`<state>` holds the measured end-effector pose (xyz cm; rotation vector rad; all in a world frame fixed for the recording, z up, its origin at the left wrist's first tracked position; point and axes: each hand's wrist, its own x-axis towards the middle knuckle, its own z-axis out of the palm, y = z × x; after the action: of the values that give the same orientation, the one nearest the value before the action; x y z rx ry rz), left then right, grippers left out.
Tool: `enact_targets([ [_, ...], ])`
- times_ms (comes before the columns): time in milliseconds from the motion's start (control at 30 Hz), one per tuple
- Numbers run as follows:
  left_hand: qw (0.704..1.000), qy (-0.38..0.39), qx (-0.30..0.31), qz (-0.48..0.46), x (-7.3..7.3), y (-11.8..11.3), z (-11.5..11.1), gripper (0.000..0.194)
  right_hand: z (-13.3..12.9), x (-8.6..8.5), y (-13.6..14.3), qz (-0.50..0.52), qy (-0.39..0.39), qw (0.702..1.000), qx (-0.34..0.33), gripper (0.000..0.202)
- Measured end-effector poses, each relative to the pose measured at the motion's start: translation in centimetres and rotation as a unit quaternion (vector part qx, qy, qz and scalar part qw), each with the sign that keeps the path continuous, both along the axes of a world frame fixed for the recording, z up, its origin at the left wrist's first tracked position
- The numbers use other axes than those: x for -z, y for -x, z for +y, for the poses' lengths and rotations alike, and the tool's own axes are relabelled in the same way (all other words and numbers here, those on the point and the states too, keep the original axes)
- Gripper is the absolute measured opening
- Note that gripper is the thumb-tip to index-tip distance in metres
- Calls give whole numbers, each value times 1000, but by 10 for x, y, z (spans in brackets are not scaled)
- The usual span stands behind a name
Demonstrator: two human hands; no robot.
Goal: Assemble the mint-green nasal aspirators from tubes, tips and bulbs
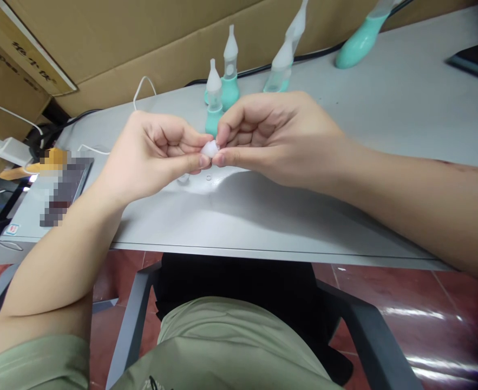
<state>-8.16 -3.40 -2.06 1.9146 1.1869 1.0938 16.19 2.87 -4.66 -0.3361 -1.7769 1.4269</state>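
A small whitish, translucent piece (pixel 211 148) is pinched between the fingertips of both hands, just above the desk. My left hand (pixel 149 151) grips it from the left with thumb and index finger. From the right, the thumb and fingertips of my right hand (pixel 277 135) close on its other edge. Its exact shape is partly covered by the fingers. Just behind stands a nasal aspirator (pixel 214 100) with a teal bulb and white tip, and another aspirator (pixel 230 65) is beside it. Below the fingers lie a tiny clear ring (pixel 208 177) and a partly hidden clear piece (pixel 183 177).
More aspirators (pixel 281 65) stand behind my right hand, and a teal-bulbed one (pixel 362 40) leans farther right. Cardboard (pixel 153 38) borders the desk (pixel 263 216) at the back. A phone-like dark slab (pixel 70 187) and a white charger (pixel 13 151) are at left.
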Motion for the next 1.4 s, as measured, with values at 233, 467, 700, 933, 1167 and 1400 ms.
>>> enact_targets([
  [233,999,-33,-8,-34,1,-3,4,20,-4,1,4,45,-6,999,23,26],
  [467,999,-23,-23,-30,-1,-8,1,18,-12,5,6,49,-61,992,99,13],
  [700,999,-2,-31,-15,1,-9,1,25,-14,5,9,45,-88,980,173,27],
  [933,999,-27,-28,-14,3,-6,1,18,-11,4,8,16,-47,994,95,43],
  [1167,1000,-9,-16,10,1,1,2,26,-2,4,4,-31,-56,998,15,37],
  [1400,1000,22,-13,4,-13,-8,-5,26,6,3,2,-38,-2,999,-20,47],
])
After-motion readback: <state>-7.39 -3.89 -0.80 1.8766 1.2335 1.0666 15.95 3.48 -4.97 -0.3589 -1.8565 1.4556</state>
